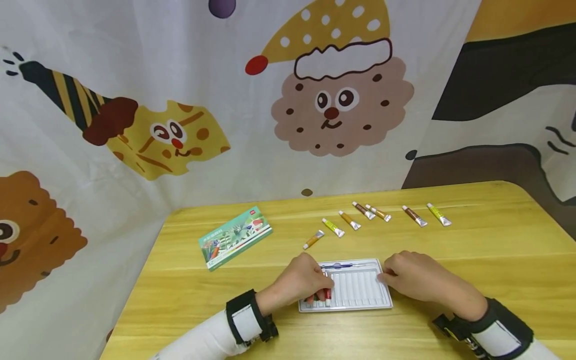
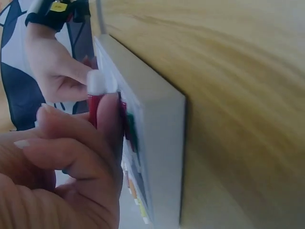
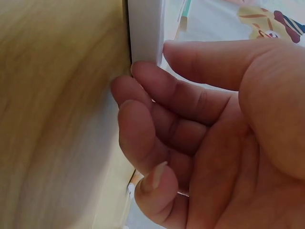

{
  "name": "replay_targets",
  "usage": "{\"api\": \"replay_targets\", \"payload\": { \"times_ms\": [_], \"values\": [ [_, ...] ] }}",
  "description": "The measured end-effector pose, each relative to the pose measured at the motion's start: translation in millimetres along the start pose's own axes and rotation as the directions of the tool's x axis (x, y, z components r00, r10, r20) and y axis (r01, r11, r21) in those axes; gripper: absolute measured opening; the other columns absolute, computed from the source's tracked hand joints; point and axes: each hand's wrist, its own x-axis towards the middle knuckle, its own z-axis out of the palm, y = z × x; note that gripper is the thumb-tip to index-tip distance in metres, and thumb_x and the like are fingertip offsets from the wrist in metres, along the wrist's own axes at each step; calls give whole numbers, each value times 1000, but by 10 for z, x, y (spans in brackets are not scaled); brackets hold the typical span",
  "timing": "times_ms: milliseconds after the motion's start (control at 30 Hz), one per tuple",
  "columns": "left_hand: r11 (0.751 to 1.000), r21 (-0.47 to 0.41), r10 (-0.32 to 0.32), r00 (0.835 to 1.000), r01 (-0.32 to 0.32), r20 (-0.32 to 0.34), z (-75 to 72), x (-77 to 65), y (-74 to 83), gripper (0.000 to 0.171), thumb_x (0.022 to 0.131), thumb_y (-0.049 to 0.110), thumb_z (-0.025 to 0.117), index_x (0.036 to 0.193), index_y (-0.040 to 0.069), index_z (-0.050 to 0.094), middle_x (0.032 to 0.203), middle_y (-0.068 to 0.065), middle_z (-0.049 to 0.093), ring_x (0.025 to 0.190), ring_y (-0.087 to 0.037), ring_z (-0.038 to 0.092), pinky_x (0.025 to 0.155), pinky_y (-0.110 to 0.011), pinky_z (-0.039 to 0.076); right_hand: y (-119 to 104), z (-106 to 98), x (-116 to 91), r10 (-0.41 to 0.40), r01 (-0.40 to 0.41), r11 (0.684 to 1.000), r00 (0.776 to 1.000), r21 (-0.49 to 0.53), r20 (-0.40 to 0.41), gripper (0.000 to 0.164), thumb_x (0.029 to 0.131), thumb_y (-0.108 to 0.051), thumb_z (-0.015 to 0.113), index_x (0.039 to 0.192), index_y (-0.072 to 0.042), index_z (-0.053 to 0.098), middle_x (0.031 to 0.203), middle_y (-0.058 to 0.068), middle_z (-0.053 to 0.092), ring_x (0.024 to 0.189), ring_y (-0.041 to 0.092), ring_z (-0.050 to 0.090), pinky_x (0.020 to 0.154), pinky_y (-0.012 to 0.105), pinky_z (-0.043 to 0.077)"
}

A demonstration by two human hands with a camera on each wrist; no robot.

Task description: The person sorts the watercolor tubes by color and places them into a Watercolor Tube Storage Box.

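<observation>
A white plastic tray (image 1: 360,289) with narrow slots lies on the table in front of me. My left hand (image 1: 302,278) is over its left part and pinches a red paint tube (image 1: 328,294) between thumb and fingers. In the left wrist view the tube's white cap (image 2: 96,82) points away from the palm. A dark green tube (image 2: 132,129) shows in the tray beside the thumb. Across the tray, my right hand (image 1: 416,276) pinches the right rim, thumb on top and index finger at the side wall (image 3: 145,33). A thin paintbrush (image 1: 339,266) lies along the tray's far groove.
Behind the tray, several brown, ochre and yellow-green paint tubes (image 1: 333,227) are scattered on the wooden table (image 1: 189,310). A green paint box (image 1: 236,237) lies at the left. A printed cloth (image 1: 252,165) hangs behind the table's far edge.
</observation>
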Motion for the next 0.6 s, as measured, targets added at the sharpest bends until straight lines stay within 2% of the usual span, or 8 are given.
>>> {"api": "replay_targets", "payload": {
  "times_ms": [133,300,433,600],
  "values": [
    [999,47,-18,1000,16,26,9,30,-13,29,88,5,72,59,5,71,53,-8,66,34,-8,45,34,-18,30,0,5,15,5,-5,1000,1000,4,13,34,98,-27,73,69,-24,56,62,-9,41,56,7,40,55,26,31],
    [987,157,11,999,-17,42,20,78,25,37,86,6,69,50,6,60,48,-6,62,34,-8,44,35,-19,29,-7,-1,5,13,-13,1000,1000,13,20,33,98,-26,74,70,-23,57,63,-8,40,56,8,41,55,26,31],
    [959,279,31,998,-45,52,31,127,75,50,88,10,71,44,13,48,40,3,49,34,-5,41,38,-20,24,-5,0,4,17,-18,1000,1000,21,23,33,98,-26,74,70,-23,57,63,-8,41,56,8,41,55,26,31],
    [918,394,9,997,-38,75,57,160,110,53,93,13,72,46,14,47,39,7,41,34,-6,39,39,-20,25,7,17,12,6,-6,1000,1000,26,18,33,99,-27,73,70,-22,57,63,-8,42,56,7,41,55,26,32]
  ]
}}
